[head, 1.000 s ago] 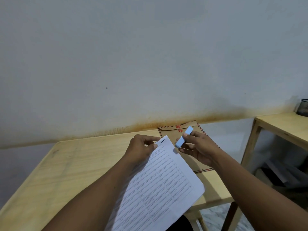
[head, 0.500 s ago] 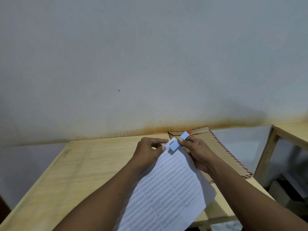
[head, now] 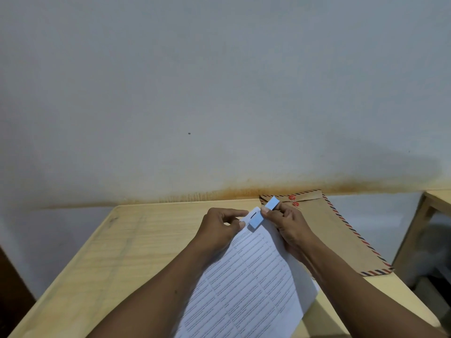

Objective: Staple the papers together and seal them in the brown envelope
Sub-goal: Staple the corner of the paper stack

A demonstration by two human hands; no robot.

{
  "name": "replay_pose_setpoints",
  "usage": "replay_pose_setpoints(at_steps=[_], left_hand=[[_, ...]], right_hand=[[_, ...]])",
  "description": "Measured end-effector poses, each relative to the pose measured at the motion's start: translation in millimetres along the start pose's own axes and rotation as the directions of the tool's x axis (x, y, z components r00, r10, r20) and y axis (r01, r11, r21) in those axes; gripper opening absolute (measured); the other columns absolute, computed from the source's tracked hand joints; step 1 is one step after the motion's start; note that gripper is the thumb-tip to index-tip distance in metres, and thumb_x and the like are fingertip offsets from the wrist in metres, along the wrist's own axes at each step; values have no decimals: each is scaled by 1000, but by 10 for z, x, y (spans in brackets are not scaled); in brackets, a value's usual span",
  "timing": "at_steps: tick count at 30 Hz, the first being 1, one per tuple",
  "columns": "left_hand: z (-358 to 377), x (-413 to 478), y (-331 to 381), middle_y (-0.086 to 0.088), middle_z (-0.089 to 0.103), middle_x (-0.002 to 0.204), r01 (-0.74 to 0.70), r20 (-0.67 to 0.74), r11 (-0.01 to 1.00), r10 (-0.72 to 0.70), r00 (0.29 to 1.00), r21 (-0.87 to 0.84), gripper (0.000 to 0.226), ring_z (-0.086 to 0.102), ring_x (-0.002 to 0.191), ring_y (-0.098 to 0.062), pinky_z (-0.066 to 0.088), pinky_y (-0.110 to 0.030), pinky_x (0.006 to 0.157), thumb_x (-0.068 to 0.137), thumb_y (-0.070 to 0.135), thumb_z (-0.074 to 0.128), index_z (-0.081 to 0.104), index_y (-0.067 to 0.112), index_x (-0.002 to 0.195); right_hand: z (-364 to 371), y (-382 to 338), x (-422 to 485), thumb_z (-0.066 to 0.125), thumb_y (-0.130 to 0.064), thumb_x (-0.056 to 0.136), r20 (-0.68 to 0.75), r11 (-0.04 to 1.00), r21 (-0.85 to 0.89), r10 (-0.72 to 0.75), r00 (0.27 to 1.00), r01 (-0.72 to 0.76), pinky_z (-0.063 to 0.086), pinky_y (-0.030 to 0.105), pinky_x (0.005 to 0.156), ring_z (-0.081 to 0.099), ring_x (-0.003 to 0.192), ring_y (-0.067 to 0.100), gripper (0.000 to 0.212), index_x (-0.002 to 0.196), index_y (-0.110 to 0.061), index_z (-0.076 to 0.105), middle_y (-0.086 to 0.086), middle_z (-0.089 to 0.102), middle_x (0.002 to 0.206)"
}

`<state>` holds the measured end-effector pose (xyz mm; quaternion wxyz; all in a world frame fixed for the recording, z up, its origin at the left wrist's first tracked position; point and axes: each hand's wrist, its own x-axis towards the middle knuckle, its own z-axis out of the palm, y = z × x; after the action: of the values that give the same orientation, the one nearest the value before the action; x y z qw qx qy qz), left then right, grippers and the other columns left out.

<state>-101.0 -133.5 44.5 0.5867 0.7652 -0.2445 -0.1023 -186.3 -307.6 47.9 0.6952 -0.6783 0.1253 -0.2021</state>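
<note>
A stack of printed white papers [head: 251,284] is held above the wooden table [head: 127,247], tilted toward me. My left hand [head: 219,230] pinches the stack near its top corner. My right hand [head: 290,225] grips a small light-blue stapler [head: 262,214], whose front end sits over the top corner of the papers next to a dark mark. The brown envelope [head: 341,232], edged with red and blue stripes and carrying two red string buttons, lies flat on the table behind my right hand, partly hidden by it.
A grey wall with an orange stain line runs right behind the table. A second wooden table [head: 436,201] stands at the right, with a gap and dark floor clutter between the two.
The stapler has come down from beside the papers onto their top corner. The view has swung right and down, so the envelope shows more fully.
</note>
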Motion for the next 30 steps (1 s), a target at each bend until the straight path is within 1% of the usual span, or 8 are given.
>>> replay_pose_setpoints(at_steps=[3, 6, 8, 12, 16, 19, 24, 30], left_hand=[[-98, 13, -66, -1, 76, 92, 50, -41, 999, -50, 998, 15, 23, 72, 94, -17, 56, -28, 83, 93, 12, 74, 82, 28, 107], [-242, 25, -158, 1, 73, 85, 151, -128, 988, -152, 980, -12, 22, 70, 83, -13, 53, -23, 74, 93, 8, 72, 80, 23, 107], [-397, 56, -233, 1, 72, 82, 216, -252, 976, -214, 944, -20, 19, 67, 74, -14, 50, -22, 64, 92, 9, 72, 78, 21, 106], [-800, 137, -469, -2, 71, 88, 338, -498, 938, -327, 803, -72, 21, 65, 71, -17, 48, -23, 58, 94, 7, 66, 74, 21, 108], [-1130, 188, -774, -4, 70, 94, 435, -633, 900, -339, 696, -4, 22, 67, 78, -25, 58, -45, 88, 93, 10, 63, 70, 24, 108], [-1287, 233, -925, -10, 65, 110, 478, -682, 878, -339, 648, 17, 30, 66, 78, -27, 55, -36, 73, 93, 4, 56, 67, 26, 110], [-1344, 308, -1050, 1, 48, 88, 560, -683, 808, -306, 663, 181, 31, 67, 85, -33, 58, -38, 72, 94, 3, 49, 66, 25, 108], [-1231, 330, -1120, -4, 68, 116, 547, -665, 763, -213, 716, 345, 37, 66, 98, -28, 48, -32, 70, 93, 3, 51, 68, 21, 120]], right_hand=[[87, -10, 95, 66, -23, 91, 50, 992, -127, 29, 998, -23, 52, 44, 85, 67, 95, 32, 11, 94, -14, 71, 19, 71, 102], [205, -96, 251, 62, -18, 92, -111, 987, -149, -68, 991, 51, 57, 49, 85, 67, 88, 26, 8, 97, -11, 63, 13, 67, 95], [275, -133, 378, 66, -25, 90, -175, 947, -302, -170, 970, 112, 56, 48, 78, 66, 87, 30, 17, 102, -14, 61, 13, 66, 94], [493, -124, 575, 71, -34, 86, 96, 711, -665, -220, 971, 227, 48, 34, 69, 64, 85, 22, 32, 114, -22, 60, 1, 68, 96], [820, -14, 793, 70, -36, 86, 339, 416, -835, -125, 932, 359, 47, 35, 76, 59, 97, 26, 44, 127, -24, 60, 4, 61, 110], [1057, 115, 994, 70, -36, 86, 377, 318, -868, -75, 923, 380, 48, 36, 81, 59, 105, 26, 49, 131, -28, 55, 2, 61, 117], [1354, 325, 1308, 61, -29, 88, 405, 169, -898, -39, 914, 405, 40, 35, 77, 59, 106, 22, 31, 118, -32, 54, -5, 64, 117], [1569, 566, 1540, 65, -32, 84, 409, 159, -904, 49, 911, 397, 46, 38, 84, 58, 113, 24, 31, 115, -35, 60, -4, 62, 118]])
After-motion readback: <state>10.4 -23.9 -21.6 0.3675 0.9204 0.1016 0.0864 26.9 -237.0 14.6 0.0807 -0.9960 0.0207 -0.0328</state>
